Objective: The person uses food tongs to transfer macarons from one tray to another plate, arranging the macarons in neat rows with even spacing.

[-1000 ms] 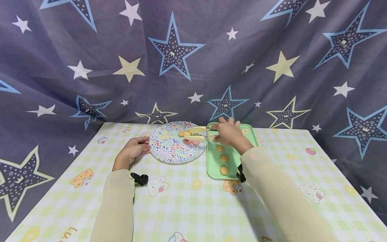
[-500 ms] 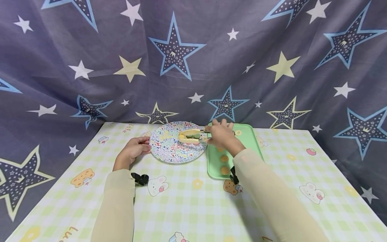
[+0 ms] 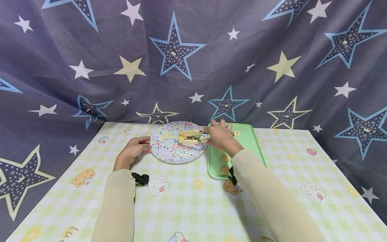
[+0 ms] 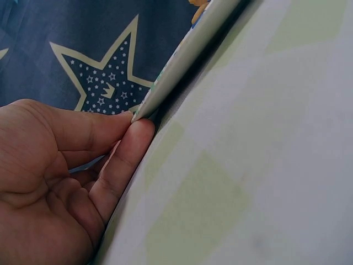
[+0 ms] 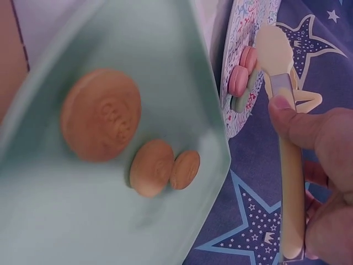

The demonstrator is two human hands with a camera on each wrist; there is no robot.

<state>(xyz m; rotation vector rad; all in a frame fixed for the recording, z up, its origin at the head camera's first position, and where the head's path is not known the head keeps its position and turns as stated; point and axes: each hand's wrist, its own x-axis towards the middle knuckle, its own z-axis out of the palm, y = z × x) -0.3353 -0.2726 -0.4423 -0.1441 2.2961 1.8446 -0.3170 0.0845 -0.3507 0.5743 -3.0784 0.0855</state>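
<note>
My left hand (image 3: 134, 150) pinches the near-left rim of a round, colour-speckled plate (image 3: 163, 153). In the left wrist view the thumb and a finger meet on the plate's pale edge (image 4: 176, 63). My right hand (image 3: 222, 137) grips tongs (image 3: 188, 142) with cream tips, pointing left over the plate. Yellow shows at the tips, probably a macaron; whether it is clamped I cannot tell. A green macaron (image 3: 197, 136) lies between the arms. The right wrist view shows pink macarons (image 5: 238, 81) and a green one (image 5: 242, 102) on the plate beside the tongs (image 5: 292, 193).
Right of the plate, under my right hand, lies a light green tray (image 3: 251, 144). Orange-brown round macarons (image 3: 224, 159) sit in it in a row. A checked cloth (image 3: 181, 201) covers the table, and a star-patterned curtain (image 3: 211, 67) hangs close behind.
My right hand has moved left with the tongs, their tips now reaching the yellow macarons. The gap between the tongs' arms looks narrower. My left hand stays on the plate's rim.
</note>
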